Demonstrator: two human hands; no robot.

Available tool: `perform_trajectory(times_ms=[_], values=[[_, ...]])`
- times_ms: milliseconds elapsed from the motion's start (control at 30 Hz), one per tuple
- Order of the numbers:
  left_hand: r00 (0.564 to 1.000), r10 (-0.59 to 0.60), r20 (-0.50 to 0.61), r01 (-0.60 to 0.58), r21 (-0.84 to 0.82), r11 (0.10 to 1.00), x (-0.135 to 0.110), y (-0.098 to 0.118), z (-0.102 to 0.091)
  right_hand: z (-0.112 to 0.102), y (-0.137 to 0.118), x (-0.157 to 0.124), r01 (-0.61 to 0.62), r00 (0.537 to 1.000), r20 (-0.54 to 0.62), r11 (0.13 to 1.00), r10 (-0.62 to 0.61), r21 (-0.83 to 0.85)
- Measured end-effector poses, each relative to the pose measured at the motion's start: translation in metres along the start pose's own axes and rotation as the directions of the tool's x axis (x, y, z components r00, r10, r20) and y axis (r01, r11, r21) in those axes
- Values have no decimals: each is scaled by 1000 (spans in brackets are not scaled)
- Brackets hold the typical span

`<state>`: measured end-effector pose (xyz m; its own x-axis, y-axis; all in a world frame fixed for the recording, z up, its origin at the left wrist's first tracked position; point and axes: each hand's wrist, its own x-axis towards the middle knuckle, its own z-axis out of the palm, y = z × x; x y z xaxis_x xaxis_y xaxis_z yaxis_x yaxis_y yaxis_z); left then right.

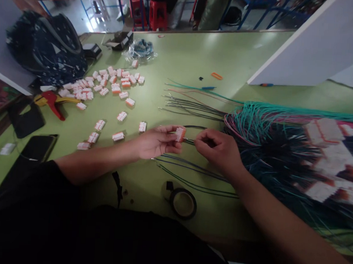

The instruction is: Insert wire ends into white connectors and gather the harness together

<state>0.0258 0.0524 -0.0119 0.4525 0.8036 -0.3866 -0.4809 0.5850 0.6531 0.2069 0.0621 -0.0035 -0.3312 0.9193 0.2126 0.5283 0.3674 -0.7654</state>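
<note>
Between the thumb and fingers of my left hand (159,142) is a small white-and-orange connector housing (180,134). My right hand (218,150) pinches a dark wire (189,141) just right of it, the wire's bare tip at the housing's orange side. Whether the tip has entered the housing I cannot tell. Another black wire (196,127) runs behind the fingers from the housing's side. Below the hands, blue wires (192,165) and green wires (188,182) lie with metal terminals pointing left. Above, black wires (192,106) and teal wires (220,95) lie fanned out.
Loose connector housings (116,88) are scattered at left, near red-and-yellow pliers (55,102) and a dark bag (47,46). A tape roll (183,203) lies in front. Bundled wires (267,144) and wired housings (326,155) cover the right. A white panel (305,48) stands back right.
</note>
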Motion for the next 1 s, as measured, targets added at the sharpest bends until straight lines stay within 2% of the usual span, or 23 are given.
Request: perform_trajectory(times_ms=[367,567,767,1000], values=[[1000,17,8,-17,-1,1000,1,-1,0,1,0,-2,3,1000,10,1000,-3,-20],[991,103,86,-109,63,992,1,-5,-2,3,2,-1,2,1000,4,999,-2,-46],[973,202,108,-218,172,961,1,-13,-2,4,1,0,-1,998,66,1000,-1,26],[969,222,108,-239,195,951,3,-19,-2,7,2,1,2,990,140,996,-15,90]])
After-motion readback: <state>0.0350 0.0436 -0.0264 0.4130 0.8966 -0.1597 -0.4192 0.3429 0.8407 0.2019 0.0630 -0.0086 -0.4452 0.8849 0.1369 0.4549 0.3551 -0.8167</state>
